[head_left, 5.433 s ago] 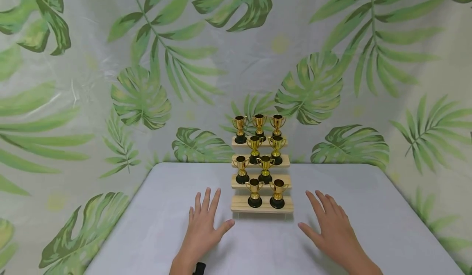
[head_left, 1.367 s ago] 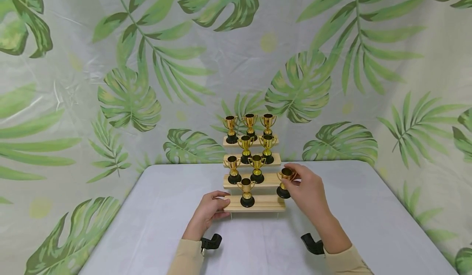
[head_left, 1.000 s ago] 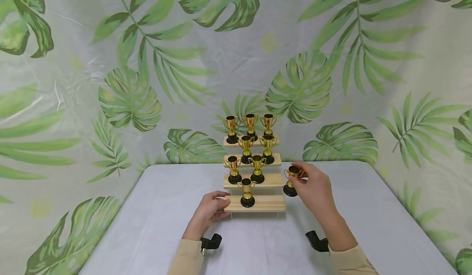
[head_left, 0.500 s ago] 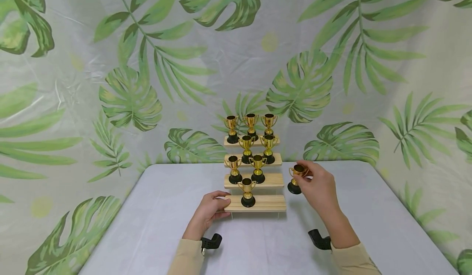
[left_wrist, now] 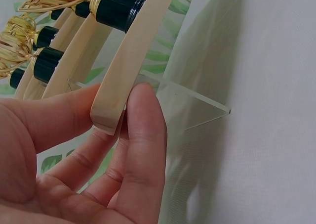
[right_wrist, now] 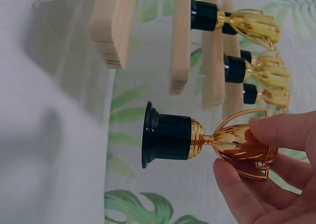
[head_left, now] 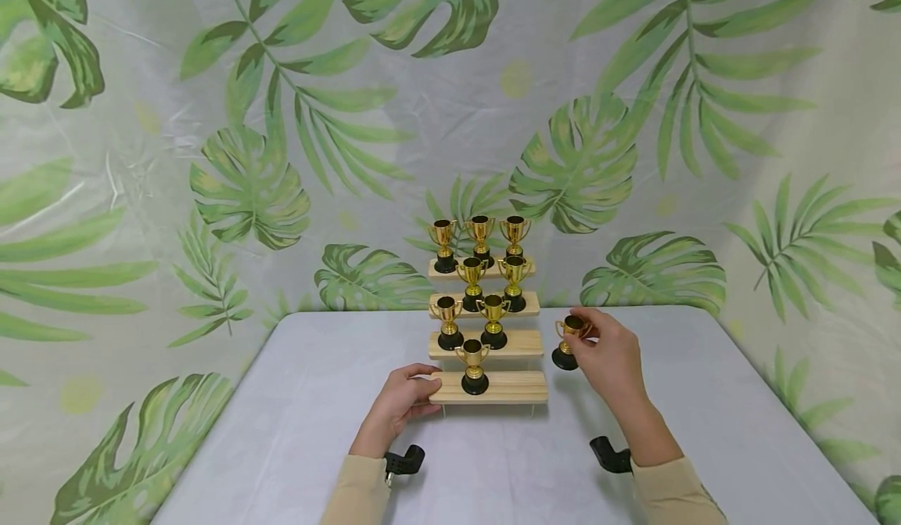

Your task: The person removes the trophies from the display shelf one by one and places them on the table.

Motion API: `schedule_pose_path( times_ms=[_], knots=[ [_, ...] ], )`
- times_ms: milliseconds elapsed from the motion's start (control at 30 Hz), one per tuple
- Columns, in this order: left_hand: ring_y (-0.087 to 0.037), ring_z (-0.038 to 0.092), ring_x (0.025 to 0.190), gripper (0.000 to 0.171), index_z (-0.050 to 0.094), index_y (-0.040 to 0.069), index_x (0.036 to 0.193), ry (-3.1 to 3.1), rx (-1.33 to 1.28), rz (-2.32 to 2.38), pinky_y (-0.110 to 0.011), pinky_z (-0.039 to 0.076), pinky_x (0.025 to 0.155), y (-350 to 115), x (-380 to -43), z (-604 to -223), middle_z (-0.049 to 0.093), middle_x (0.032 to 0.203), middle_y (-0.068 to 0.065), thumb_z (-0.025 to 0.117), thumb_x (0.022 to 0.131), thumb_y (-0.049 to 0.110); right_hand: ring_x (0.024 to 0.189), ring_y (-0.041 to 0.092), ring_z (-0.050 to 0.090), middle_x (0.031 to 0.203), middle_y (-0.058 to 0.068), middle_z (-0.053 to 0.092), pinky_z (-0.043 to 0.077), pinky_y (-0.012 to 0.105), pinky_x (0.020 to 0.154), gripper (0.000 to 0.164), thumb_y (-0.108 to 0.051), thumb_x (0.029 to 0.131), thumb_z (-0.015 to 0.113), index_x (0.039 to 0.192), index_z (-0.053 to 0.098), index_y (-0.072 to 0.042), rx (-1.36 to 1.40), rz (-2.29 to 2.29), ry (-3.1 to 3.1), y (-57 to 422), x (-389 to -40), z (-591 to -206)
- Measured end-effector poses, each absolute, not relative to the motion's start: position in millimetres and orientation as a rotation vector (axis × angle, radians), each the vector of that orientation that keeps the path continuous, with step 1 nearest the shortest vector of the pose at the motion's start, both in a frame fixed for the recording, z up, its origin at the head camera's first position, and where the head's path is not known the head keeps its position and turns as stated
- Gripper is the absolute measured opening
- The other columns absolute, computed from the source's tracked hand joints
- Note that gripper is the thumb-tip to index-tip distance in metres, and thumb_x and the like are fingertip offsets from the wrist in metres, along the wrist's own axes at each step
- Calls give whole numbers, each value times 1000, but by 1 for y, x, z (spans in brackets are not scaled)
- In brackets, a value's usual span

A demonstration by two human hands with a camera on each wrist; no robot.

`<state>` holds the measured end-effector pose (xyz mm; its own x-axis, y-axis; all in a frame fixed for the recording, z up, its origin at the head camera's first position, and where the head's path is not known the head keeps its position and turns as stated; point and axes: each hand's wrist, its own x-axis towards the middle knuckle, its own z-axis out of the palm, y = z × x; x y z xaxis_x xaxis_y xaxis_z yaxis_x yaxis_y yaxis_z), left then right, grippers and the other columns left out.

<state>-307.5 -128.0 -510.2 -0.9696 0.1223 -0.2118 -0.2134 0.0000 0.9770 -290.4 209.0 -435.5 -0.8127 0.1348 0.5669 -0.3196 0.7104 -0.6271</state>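
Note:
A tiered wooden stand (head_left: 517, 388) with clear supports carries several small gold trophy cups on black bases. My left hand (head_left: 401, 400) grips the left end of its lowest shelf, thumb on top and fingers beneath, as the left wrist view shows at the shelf end (left_wrist: 111, 105). My right hand (head_left: 611, 357) pinches a gold trophy cup (right_wrist: 170, 137) by its bowl, to the right of the stand. That cup is held upright, its black base above the table in the head view. One trophy cup (head_left: 475, 380) stands on the lowest shelf, left of its middle.
Two trophy cups (head_left: 494, 333) stand on the second shelf, two on the third and three (head_left: 481, 235) on the top. A white cloth (head_left: 296, 431) covers the table. Behind it hangs a leaf-patterned sheet (head_left: 436, 118).
Both hands were open beside the stand at first. The left then took hold of the lowest shelf; the right lifted its right-hand cup and moved it right, away from the stand.

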Motion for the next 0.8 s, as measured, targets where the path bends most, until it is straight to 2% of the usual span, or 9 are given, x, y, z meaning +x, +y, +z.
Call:
schedule_pose_path(
  times_ms=[200, 800],
  knots=[
    [-19, 66, 73, 40, 60, -4, 127, 2040, -88, 2058, -34, 61, 67, -128, -308, -509, 66, 96, -14, 73, 92, 10, 85, 26, 67, 96, 10, 71, 60, 41, 72, 39, -7, 84, 81, 121, 70, -6, 127, 1004, -2319, 213, -295, -443],
    [-19, 67, 75, 40, 61, -4, 127, 2024, -96, 2063, -34, 61, 68, -129, -310, -511, 66, 96, -15, 73, 91, 9, 85, 27, 66, 97, 12, 71, 59, 44, 70, 35, -7, 85, 80, 119, 69, -7, 93, 1002, -2378, 218, -306, -463]
  ],
)
